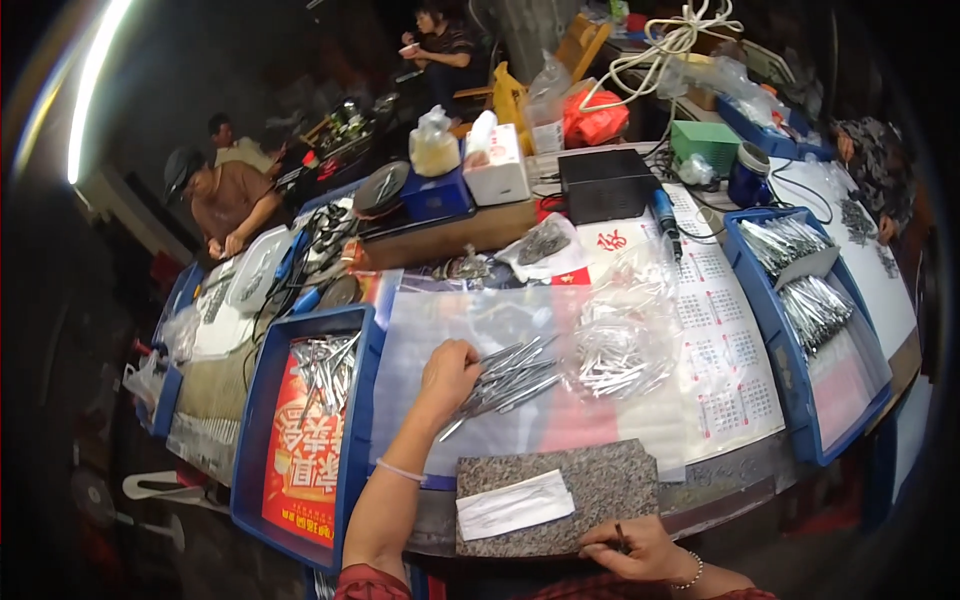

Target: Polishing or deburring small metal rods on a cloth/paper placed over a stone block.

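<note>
Currently your left hand [447, 378] presses flat on loose metal pins [505, 380]; your right hand [635, 548] pinches one thin piece. Sliding plastic sheet [470, 320] could scatter them off the table.

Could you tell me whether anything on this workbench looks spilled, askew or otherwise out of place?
Nothing looks spilled or damaged. The metal pins under the left hand lie in a loose fan on the clear plastic sheet, and the white packet sits slightly askew on the granite slab.

Two blue trays [262, 420] [790, 375], one granite slab [600, 480].
</note>
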The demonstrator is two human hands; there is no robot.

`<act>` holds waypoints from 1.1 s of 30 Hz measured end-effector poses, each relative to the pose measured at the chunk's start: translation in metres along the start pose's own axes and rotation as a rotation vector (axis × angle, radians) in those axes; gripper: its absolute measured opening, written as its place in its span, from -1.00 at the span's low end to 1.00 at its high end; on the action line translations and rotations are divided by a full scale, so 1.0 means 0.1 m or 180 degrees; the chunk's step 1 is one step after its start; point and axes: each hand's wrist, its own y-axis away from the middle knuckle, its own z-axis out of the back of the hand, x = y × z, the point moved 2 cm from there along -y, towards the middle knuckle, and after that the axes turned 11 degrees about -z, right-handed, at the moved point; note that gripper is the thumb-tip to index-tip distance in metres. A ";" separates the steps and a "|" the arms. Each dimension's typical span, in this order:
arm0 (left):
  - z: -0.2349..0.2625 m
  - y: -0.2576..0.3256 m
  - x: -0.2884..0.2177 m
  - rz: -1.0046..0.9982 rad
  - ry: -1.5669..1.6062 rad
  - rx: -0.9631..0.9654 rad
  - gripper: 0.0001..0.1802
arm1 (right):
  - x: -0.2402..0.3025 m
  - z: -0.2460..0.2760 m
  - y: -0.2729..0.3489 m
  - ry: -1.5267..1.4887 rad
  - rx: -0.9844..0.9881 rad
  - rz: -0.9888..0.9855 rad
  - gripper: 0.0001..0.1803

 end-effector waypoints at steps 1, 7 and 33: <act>0.00 0.00 0.00 -0.0059 -0.0050 0.0015 -0.85 | -0.05 -0.02 0.02 -0.0134 0.0005 -0.0061 -0.85; 0.12 -0.06 -0.02 0.0010 0.0248 0.0086 -0.80 | -0.04 0.00 0.01 -0.0059 0.0028 0.0057 -0.85; 0.72 2.41 -1.99 -0.0601 0.2678 -0.0420 -0.86 | 0.17 -0.34 0.09 -0.2121 0.1210 -0.1327 -0.87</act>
